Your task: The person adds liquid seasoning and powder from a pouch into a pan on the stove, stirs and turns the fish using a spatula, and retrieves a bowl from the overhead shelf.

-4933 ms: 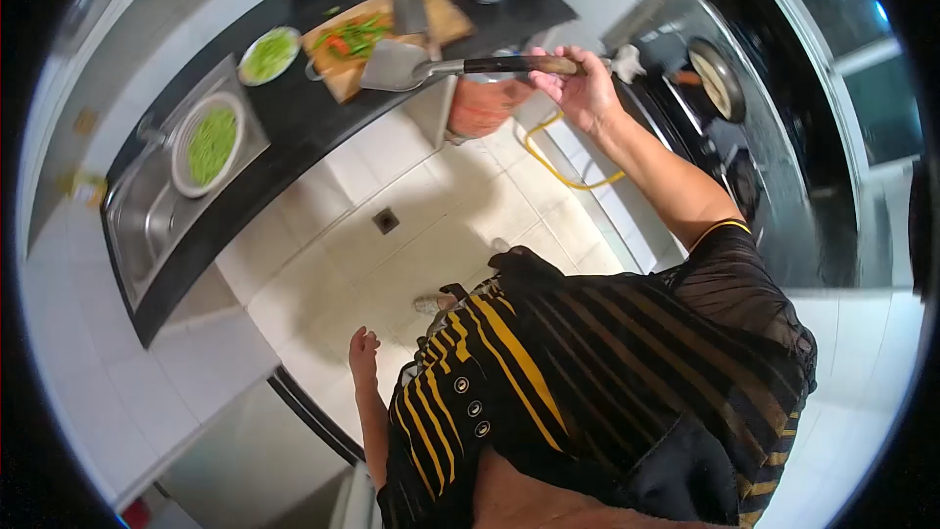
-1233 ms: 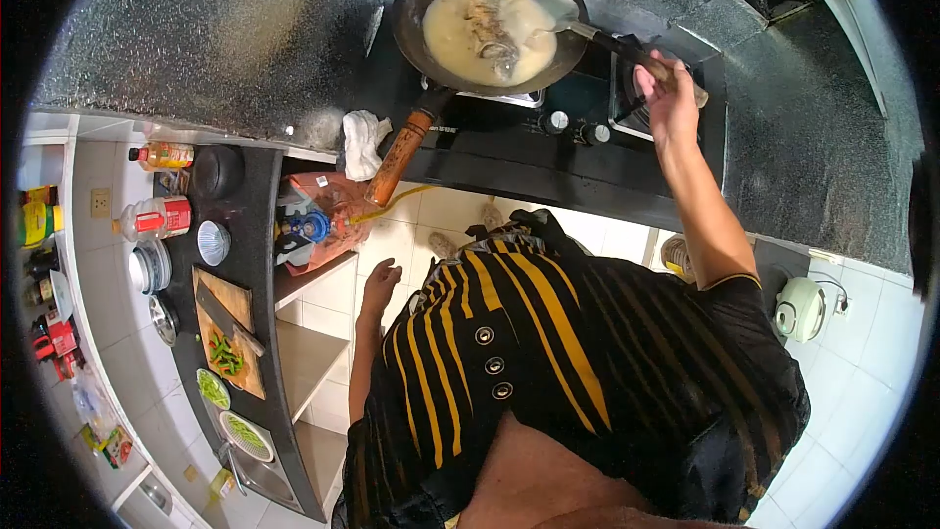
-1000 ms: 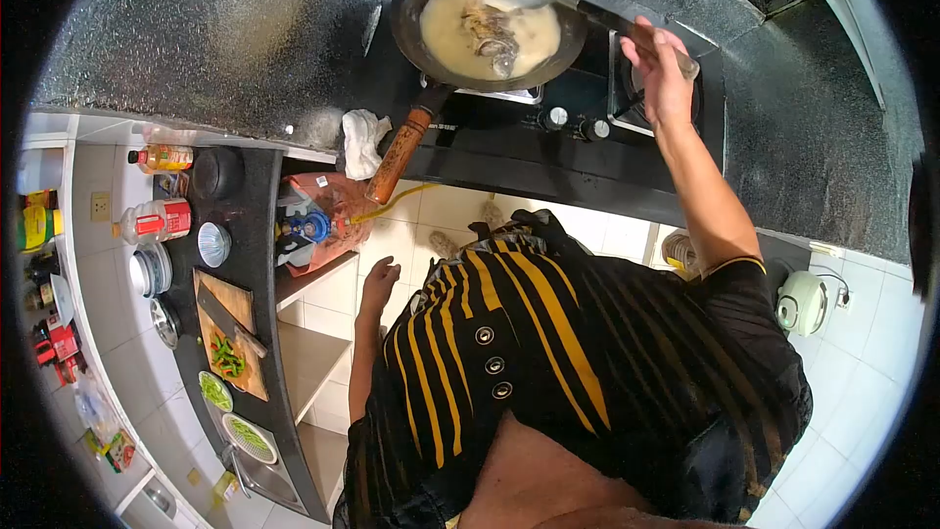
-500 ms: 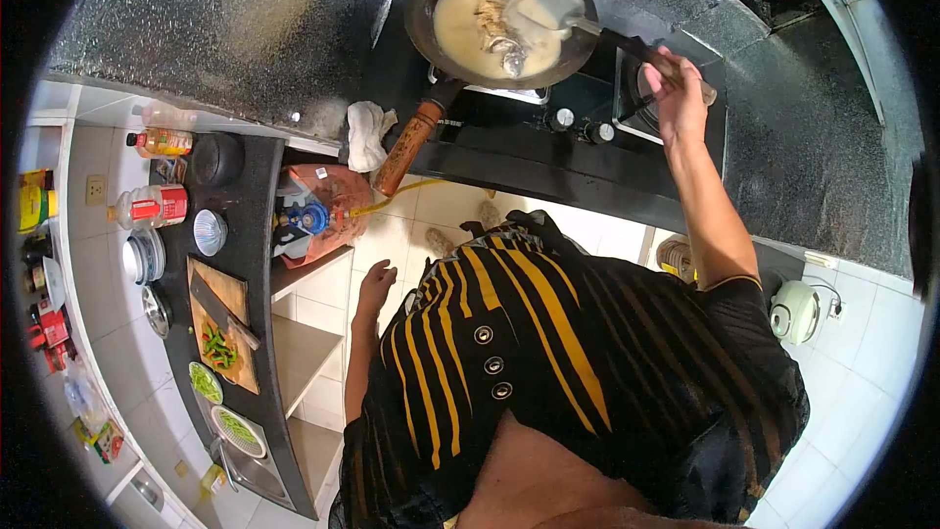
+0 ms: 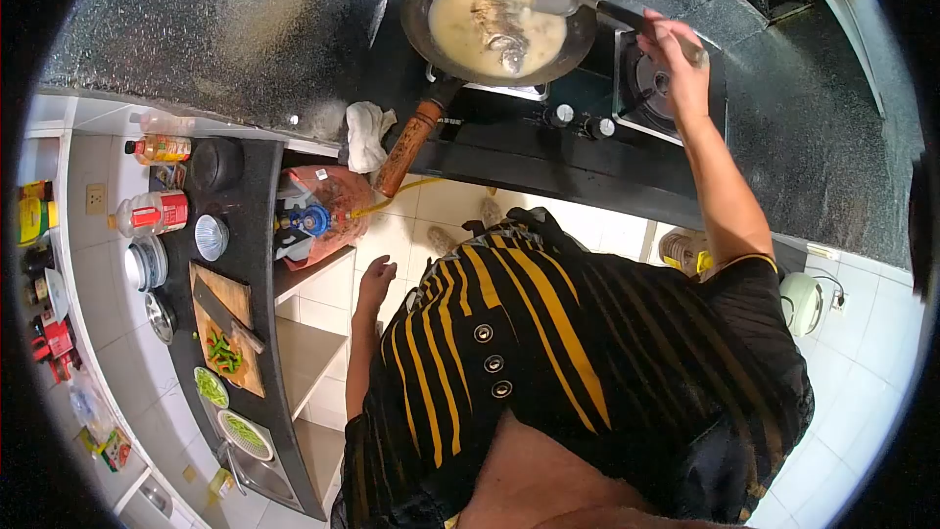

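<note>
My right hand (image 5: 676, 54) grips the dark handle of a spatula (image 5: 623, 14) above the right side of the stove. The spatula's blade reaches over the right part of a wok (image 5: 423, 27), close to its inner wall. A whole fish (image 5: 499, 18) lies in pale, milky broth (image 5: 452, 22) in the wok. Toward me juts the wok's wooden handle (image 5: 409, 149), which neither hand touches. Low at my side, my left hand (image 5: 375, 284) hangs with loosely bent fingers and nothing visible in it.
A second burner (image 5: 650, 83) sits right of the wok, with stove knobs (image 5: 578, 120) in front. A white cloth (image 5: 367, 135) lies by the wok handle. At left, a cutting board (image 5: 217, 284) carries a knife (image 5: 227, 309) and cut peppers (image 5: 223, 355). Below stands a gas cylinder (image 5: 343, 211).
My right hand has lifted slightly away from me. The spatula blade has moved off the fish toward the wok's right wall, uncovering more of the fish. My left hand hangs almost unchanged.
</note>
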Demonstrator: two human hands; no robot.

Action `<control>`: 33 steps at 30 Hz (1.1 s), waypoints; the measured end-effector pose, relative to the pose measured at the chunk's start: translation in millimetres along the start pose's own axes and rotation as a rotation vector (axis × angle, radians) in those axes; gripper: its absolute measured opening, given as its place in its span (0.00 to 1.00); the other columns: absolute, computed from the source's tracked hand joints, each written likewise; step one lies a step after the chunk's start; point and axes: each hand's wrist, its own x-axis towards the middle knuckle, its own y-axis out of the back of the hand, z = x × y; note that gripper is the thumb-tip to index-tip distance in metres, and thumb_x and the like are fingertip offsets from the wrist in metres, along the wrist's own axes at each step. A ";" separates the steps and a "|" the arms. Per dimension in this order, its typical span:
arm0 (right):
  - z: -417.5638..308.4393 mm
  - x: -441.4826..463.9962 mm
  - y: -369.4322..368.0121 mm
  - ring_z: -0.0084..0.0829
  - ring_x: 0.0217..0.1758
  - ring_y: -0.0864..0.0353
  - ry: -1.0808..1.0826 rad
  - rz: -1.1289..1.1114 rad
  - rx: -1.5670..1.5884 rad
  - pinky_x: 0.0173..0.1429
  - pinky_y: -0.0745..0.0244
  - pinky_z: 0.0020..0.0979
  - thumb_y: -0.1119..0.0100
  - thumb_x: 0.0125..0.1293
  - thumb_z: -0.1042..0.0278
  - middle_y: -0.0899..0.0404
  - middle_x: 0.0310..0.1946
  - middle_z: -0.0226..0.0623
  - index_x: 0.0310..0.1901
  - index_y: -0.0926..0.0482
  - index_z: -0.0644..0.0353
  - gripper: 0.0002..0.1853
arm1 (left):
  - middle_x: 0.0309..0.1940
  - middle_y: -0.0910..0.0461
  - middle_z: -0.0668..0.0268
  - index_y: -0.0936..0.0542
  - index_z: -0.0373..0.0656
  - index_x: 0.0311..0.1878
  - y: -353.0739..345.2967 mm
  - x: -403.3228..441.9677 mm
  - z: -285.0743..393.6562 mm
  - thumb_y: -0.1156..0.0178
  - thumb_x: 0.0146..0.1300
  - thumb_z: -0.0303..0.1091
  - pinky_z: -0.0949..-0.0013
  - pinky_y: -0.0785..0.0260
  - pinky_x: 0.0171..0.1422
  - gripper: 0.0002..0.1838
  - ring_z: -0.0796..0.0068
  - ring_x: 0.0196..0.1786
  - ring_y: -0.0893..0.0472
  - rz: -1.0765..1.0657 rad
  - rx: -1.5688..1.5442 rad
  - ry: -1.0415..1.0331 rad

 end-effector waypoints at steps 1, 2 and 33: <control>-3.7 1.7 -1.1 0.28 0.47 0.23 -0.003 -0.012 -0.075 0.48 0.23 0.28 0.45 0.65 0.70 0.23 0.49 0.40 0.41 0.23 0.62 0.06 | 0.35 0.21 0.60 0.28 0.35 0.56 0.5 0.0 0.7 0.41 0.60 0.40 0.72 0.31 0.46 0.24 0.74 0.39 0.23 -0.009 0.019 0.010; -5.3 3.7 -1.7 0.27 0.49 0.24 -0.004 -0.026 -0.151 0.48 0.24 0.27 0.44 0.64 0.70 0.23 0.50 0.39 0.40 0.23 0.62 0.06 | 0.35 0.21 0.60 0.28 0.35 0.56 0.3 0.2 1.3 0.41 0.60 0.40 0.72 0.31 0.46 0.24 0.74 0.39 0.23 -0.012 0.019 0.008; 46.6 13.9 -35.6 0.28 0.38 0.20 -0.189 -0.001 0.111 0.45 0.21 0.27 0.45 0.64 0.69 0.22 0.48 0.41 0.40 0.25 0.63 0.07 | 0.38 0.21 0.60 0.29 0.36 0.58 -0.8 -1.4 6.2 0.41 0.61 0.40 0.72 0.32 0.47 0.25 0.73 0.40 0.24 -0.039 0.019 -0.007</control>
